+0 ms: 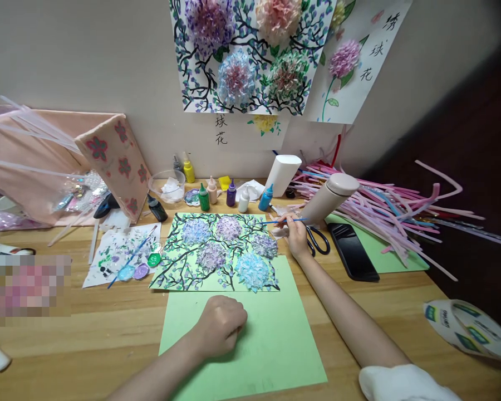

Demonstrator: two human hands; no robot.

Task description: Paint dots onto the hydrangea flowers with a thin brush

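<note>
My right hand [299, 238] pinches a thin blue paintbrush [271, 222] whose tip reaches the upper right of a painted picture [215, 281]. Dark branches and small purple-green leaves cover that sheet, along with several raised paper flowers; the light blue flower [253, 271] is at its lower right. Closed in a loose fist, my left hand [222, 326] rests on a plain green sheet [275, 340] below the picture, and nothing shows in its fingers. A second blue paintbrush [136, 253] lies across a paint-spotted paper [108, 259], beside small caps of blue, purple and green paint.
Paint bottles, among them a green one [204, 197] and a blue one [266, 197], line the picture's far side. To the right are a tumbler [329, 195], scissors [318, 240], a phone [353, 252], pink pipe cleaners [384, 211] and a tape roll [470, 328]. Flower pictures hang on the wall.
</note>
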